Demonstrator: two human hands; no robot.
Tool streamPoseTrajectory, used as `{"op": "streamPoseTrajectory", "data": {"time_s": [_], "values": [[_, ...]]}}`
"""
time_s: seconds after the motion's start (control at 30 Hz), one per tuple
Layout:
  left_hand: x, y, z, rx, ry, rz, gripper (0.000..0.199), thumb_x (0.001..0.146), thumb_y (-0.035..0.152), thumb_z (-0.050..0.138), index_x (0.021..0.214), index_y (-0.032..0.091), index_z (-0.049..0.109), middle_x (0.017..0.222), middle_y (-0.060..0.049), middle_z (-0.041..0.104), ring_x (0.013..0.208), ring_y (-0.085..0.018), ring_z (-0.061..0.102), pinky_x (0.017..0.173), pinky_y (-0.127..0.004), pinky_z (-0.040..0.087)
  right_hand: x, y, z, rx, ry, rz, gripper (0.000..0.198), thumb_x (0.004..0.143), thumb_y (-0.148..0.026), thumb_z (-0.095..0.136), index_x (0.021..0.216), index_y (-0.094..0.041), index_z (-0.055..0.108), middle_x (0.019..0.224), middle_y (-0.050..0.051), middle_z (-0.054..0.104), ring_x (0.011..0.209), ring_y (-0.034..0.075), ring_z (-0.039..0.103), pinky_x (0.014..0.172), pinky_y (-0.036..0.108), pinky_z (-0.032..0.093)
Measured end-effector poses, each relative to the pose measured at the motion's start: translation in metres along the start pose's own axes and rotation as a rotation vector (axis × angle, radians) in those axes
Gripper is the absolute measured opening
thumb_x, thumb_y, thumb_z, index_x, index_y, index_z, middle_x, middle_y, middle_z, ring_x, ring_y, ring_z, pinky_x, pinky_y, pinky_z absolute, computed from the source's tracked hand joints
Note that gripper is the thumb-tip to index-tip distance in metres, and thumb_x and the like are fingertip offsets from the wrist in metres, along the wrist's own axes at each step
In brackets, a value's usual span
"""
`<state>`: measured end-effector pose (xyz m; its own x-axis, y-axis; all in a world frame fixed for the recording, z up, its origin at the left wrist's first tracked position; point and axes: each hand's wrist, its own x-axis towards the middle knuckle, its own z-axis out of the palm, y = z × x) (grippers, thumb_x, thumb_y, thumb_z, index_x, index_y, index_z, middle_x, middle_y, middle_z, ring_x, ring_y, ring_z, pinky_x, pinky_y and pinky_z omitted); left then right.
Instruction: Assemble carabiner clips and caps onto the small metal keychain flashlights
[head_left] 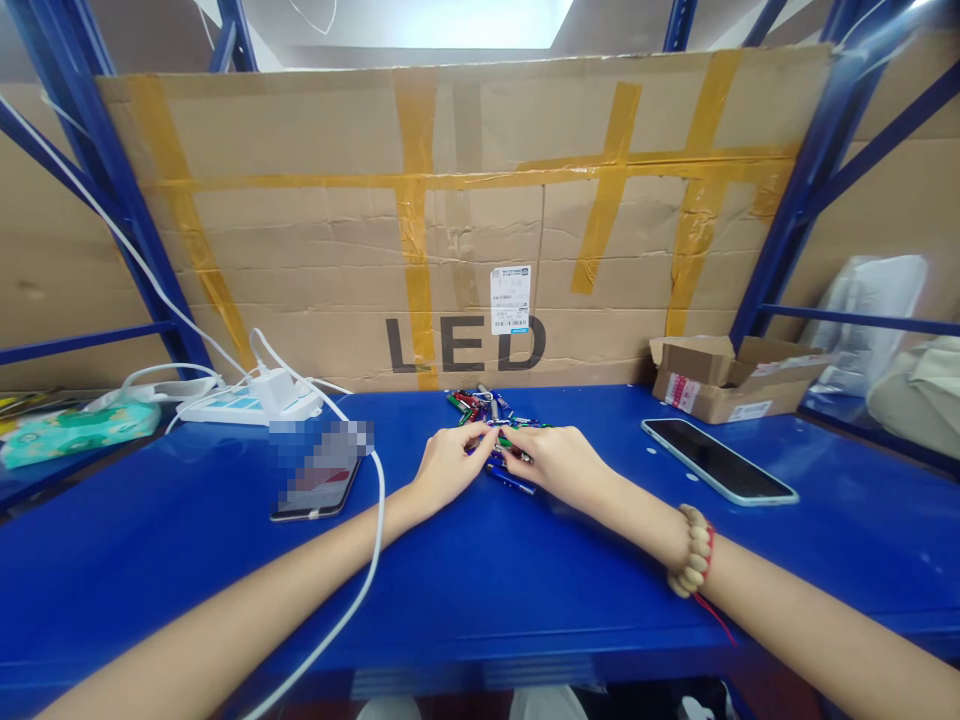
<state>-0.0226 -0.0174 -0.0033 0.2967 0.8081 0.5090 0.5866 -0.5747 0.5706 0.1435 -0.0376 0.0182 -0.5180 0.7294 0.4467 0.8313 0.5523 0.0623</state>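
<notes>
Head camera view: two bare hands meet over a loose pile of small, shiny coloured pieces [495, 409], in blue, green, red and silver, lying on a blue tabletop [450, 600]. Left hand [454, 465] comes in at the pile's near left side, right hand [562, 465] at its near right, both with bent fingers and their tips almost together over its near part. Thumb and forefinger seem drawn in as if for a fine pinch, likely because the pieces are so slim, but I cannot tell what, if anything, either hand grips. Left of the pile lies a phone [322, 485], its screen partly obscured (a white cable [381, 500] loops past it and crosses the left forearm); farther left sits a power strip [202, 410], perhaps kept there so that its cords stay off the pieces. Right of the pile, a second phone [720, 460] lies dark screen up, apparently set aside to leave elbow room, with an open carton [739, 380] beyond it. Behind the pile stands a taped cardboard sheet [330, 270], marked LED, which probably serves as a backstop
</notes>
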Motion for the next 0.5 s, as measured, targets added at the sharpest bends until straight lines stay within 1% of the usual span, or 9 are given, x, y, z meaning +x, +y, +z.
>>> {"op": "streamPoseTrajectory", "data": {"time_s": [0.13, 0.3, 0.4, 0.5], "values": [[0.001, -0.005, 0.002, -0.045, 0.003, 0.031, 0.033, 0.085, 0.038, 0.041, 0.084, 0.018, 0.067, 0.077, -0.002, 0.070, 0.066, -0.013, 0.059, 0.063, -0.021, 0.042, -0.001, 0.002, 0.004, 0.015, 0.020, -0.009, 0.020, 0.086, -0.027, 0.047, 0.081, -0.018, 0.064, 0.073, 0.005, 0.069, 0.064, 0.016, 0.063, 0.052, 0.023, 0.029], [0.000, -0.004, 0.001, -0.050, -0.009, 0.062, 0.033, 0.084, 0.036, 0.041, 0.081, 0.017, 0.068, 0.076, -0.002, 0.070, 0.065, -0.014, 0.058, 0.063, -0.022, 0.043, -0.001, 0.005, 0.010, 0.060, 0.087, -0.052, 0.021, 0.085, -0.025, 0.047, 0.074, -0.017, 0.063, 0.063, 0.004, 0.065, 0.054, 0.013, 0.058, 0.051, 0.023, 0.027], [0.000, -0.003, 0.001, -0.051, -0.012, 0.059, 0.033, 0.084, 0.037, 0.041, 0.081, 0.017, 0.068, 0.075, -0.002, 0.070, 0.065, -0.014, 0.058, 0.063, -0.022, 0.043, -0.002, 0.007, 0.013, 0.120, 0.118, -0.082, 0.021, 0.085, -0.024, 0.047, 0.071, -0.017, 0.061, 0.059, 0.003, 0.062, 0.051, 0.012, 0.054, 0.051, 0.023, 0.028], [0.000, -0.004, 0.002, -0.054, -0.004, 0.061, 0.033, 0.084, 0.037, 0.042, 0.081, 0.017, 0.068, 0.074, -0.002, 0.070, 0.064, -0.014, 0.058, 0.062, -0.021, 0.043, -0.002, 0.009, 0.013, 0.169, 0.127, -0.103, 0.022, 0.086, -0.025, 0.045, 0.071, -0.017, 0.060, 0.059, 0.002, 0.061, 0.051, 0.012, 0.053, 0.051, 0.022, 0.030]]}}
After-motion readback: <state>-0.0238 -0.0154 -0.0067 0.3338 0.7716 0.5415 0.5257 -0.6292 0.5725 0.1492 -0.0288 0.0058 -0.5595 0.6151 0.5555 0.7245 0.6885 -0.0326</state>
